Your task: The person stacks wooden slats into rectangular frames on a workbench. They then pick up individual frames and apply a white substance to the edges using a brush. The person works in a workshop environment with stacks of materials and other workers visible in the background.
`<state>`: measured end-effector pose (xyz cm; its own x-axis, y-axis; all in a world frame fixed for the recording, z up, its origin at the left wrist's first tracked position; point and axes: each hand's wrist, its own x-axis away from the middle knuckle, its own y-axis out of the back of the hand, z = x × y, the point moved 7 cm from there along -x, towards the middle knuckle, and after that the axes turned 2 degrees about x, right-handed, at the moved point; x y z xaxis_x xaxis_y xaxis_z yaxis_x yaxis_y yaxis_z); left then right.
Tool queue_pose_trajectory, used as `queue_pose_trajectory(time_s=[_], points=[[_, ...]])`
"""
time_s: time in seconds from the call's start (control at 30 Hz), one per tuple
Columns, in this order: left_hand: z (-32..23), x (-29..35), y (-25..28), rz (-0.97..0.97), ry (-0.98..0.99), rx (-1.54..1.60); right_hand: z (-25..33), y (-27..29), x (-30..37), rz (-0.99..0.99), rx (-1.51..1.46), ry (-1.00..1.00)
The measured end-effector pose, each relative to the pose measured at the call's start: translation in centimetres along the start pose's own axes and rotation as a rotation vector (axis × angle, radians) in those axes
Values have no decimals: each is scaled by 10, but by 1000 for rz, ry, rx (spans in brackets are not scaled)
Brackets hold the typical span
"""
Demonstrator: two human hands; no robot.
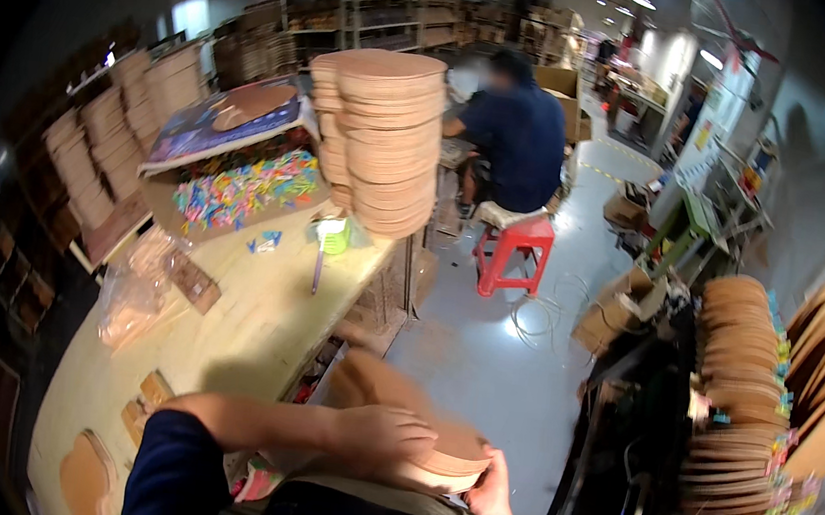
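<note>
A short stack of thin, curved wooden boards [458, 441] sits over my lap, slightly blurred by motion. My left hand [379, 433] lies across the top of it, fingers stretched over the surface and forearm crossing from the left. Around the right edge of the stack my right hand [492, 487] is closed, with the thumb near the top face. The stack's lower side is partly hidden by my arm and clothing. To the left, another waisted wooden board [85, 480] rests on the pale table [253, 341].
On the table stand a tall board stack [384, 144], colourful clips [244, 190], a green cup [334, 237] and a plastic bag [132, 293]. A person [521, 133] sits ahead on a red stool [515, 253]. At right are clipped board stacks [740, 393] and a cardboard box [618, 309].
</note>
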<state>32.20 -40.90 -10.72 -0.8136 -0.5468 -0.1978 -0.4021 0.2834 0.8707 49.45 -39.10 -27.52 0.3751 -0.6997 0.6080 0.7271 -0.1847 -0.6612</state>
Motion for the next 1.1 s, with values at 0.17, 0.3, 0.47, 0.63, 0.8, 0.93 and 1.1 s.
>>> queue_pose_trajectory(time_s=[0.17,0.3,0.47,0.63,0.8,0.93,1.1], points=[[-4,-22,97,-350,-301,-566,123,-101,-18,90,21,580],[24,-21,185,-514,-451,-796,206,-227,-34,438,11,769],[98,-14,289,-673,-498,-1094,280,-408,-77,684,137,900],[198,-11,386,-728,-285,-1207,343,-544,-168,694,253,853],[276,-1,463,-719,-91,-1072,387,-637,-258,714,309,849],[331,3,468,-662,262,-1036,422,-656,-276,-468,1467,1558],[349,-7,455,-844,281,-996,396,-645,-385,635,631,958]])
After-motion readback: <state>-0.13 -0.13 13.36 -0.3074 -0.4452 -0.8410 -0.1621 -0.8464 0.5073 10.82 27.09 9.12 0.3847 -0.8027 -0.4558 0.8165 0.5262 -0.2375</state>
